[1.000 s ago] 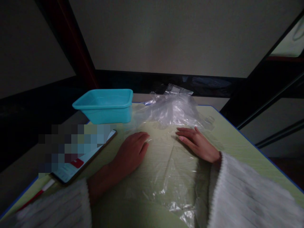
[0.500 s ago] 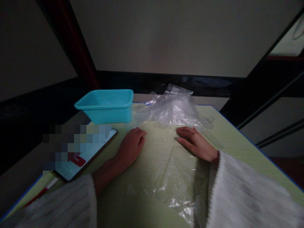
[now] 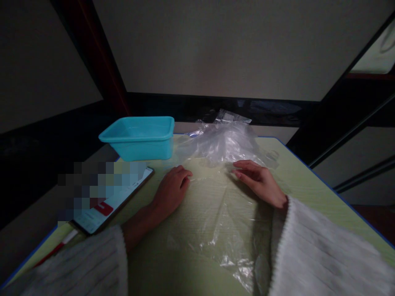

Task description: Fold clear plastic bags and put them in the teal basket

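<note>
A clear, thin plastic bag (image 3: 212,218) lies spread and wrinkled on the table between my forearms. My left hand (image 3: 173,185) rests palm down at its left edge, fingers loosely bent and the thumb slightly apart, pressing on the film rather than visibly pinching it. My right hand (image 3: 257,181) hovers a little above the bag's upper right part. Its thumb and fingers are apart, with nothing seen between them. Just beyond both hands sits a crumpled heap of clear plastic bags (image 3: 228,142).
A turquoise plastic basin (image 3: 142,150) stands at the back left of the pale green, blue-edged table (image 3: 304,185). Left of my left hand lies a phone (image 3: 123,201) with its screen lit, partly blurred out. A red and white stick-like item (image 3: 58,246) lies near my left sleeve.
My right hand has risen slightly off the plastic, and its thumb and fingers have parted more. My left hand has stayed nearly still. The view has shifted slightly.
</note>
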Tool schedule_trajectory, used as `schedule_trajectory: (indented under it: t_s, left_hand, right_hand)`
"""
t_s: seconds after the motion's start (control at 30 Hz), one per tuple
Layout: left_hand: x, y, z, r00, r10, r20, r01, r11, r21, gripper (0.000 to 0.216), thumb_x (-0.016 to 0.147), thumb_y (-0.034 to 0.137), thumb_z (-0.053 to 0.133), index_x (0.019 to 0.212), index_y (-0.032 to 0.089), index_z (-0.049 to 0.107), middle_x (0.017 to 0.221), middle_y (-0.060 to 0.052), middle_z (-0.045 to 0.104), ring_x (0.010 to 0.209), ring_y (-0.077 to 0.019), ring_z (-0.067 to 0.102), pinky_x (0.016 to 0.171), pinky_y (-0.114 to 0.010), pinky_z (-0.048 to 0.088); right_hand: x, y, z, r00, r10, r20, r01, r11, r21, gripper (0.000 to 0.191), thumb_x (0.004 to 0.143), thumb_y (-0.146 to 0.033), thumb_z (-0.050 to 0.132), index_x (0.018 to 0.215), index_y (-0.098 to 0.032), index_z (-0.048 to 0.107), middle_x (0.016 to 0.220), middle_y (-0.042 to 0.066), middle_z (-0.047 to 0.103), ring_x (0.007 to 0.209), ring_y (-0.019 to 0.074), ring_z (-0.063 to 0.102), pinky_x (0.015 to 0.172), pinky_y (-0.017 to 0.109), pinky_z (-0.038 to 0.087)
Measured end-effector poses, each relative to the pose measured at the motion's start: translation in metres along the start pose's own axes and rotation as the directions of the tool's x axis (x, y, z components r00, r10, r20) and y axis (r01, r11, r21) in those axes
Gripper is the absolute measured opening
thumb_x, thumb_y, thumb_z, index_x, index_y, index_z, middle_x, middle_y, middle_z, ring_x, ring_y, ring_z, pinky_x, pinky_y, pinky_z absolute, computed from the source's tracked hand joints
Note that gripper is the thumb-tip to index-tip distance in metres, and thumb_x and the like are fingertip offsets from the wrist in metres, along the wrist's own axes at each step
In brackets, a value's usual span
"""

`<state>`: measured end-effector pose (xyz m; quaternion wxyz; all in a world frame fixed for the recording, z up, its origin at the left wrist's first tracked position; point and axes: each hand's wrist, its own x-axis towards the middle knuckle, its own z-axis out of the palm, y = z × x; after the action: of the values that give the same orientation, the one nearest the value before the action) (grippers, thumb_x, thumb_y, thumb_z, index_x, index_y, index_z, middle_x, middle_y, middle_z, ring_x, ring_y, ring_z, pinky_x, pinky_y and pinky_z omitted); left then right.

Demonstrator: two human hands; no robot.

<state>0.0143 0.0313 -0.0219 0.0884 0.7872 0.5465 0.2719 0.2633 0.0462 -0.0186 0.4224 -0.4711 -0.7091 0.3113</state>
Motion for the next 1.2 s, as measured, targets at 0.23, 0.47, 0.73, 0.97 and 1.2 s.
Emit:
schedule_trajectory:
  t_s: [0.23,0.47,0.73,0.97,1.2]
  left_hand:
    - [-0.001,-0.001,0.001,1.000,0.006,-0.020,-0.007,0.999,-0.045,0.019,0.076,0.006,0.046,0.082,0.013,0.063,0.079,-0.005,0.059,0.075,-0.0184,0.057,0.073,-0.032,0.046]
    - [-0.001,-0.001,0.001,0.999,0.015,-0.032,-0.017,0.998,-0.065,0.019,0.077,0.006,0.046,0.081,0.015,0.062,0.079,-0.003,0.059,0.074,-0.0168,0.057,0.073,-0.031,0.046]
    - [-0.002,0.000,-0.001,0.999,0.029,-0.035,-0.031,0.998,-0.062,0.020,0.077,0.004,0.046,0.081,0.015,0.063,0.081,-0.004,0.060,0.077,-0.0170,0.058,0.074,-0.031,0.046]
    - [-0.002,0.000,-0.002,0.999,0.030,-0.031,-0.032,0.998,-0.048,0.023,0.076,0.001,0.046,0.083,0.014,0.064,0.081,-0.003,0.060,0.076,-0.0163,0.058,0.073,-0.029,0.046]
    - [-0.003,0.001,-0.004,0.999,0.038,-0.020,-0.039,0.999,-0.036,0.025,0.077,0.002,0.045,0.083,0.014,0.066,0.079,-0.003,0.059,0.074,-0.0163,0.057,0.071,-0.029,0.046]
  right_hand:
    - [0.000,0.000,0.004,0.998,0.055,0.011,-0.055,0.994,0.090,0.032,0.068,-0.036,0.064,0.093,-0.017,0.056,0.073,0.004,0.066,0.070,0.0174,0.066,0.066,0.031,0.054]
    - [0.002,0.001,0.005,0.999,0.037,-0.036,-0.033,0.994,0.103,0.026,0.066,-0.031,0.065,0.087,-0.016,0.059,0.073,0.004,0.066,0.064,0.0147,0.063,0.067,0.031,0.053]
    - [0.001,-0.005,0.000,0.998,-0.020,-0.055,0.027,0.991,0.134,0.030,0.068,-0.033,0.065,0.093,-0.017,0.059,0.080,0.006,0.068,0.073,0.0168,0.064,0.079,0.036,0.051]
    - [-0.003,-0.023,-0.011,0.999,-0.050,-0.007,0.051,0.985,0.166,0.027,0.068,-0.029,0.068,0.091,-0.019,0.060,0.077,0.003,0.068,0.071,0.0153,0.063,0.073,0.031,0.051]
    - [-0.009,-0.038,-0.022,0.977,-0.116,0.180,0.089,0.984,0.152,0.021,0.073,-0.022,0.062,0.093,-0.018,0.059,0.074,0.002,0.067,0.069,0.0135,0.062,0.069,0.028,0.050]
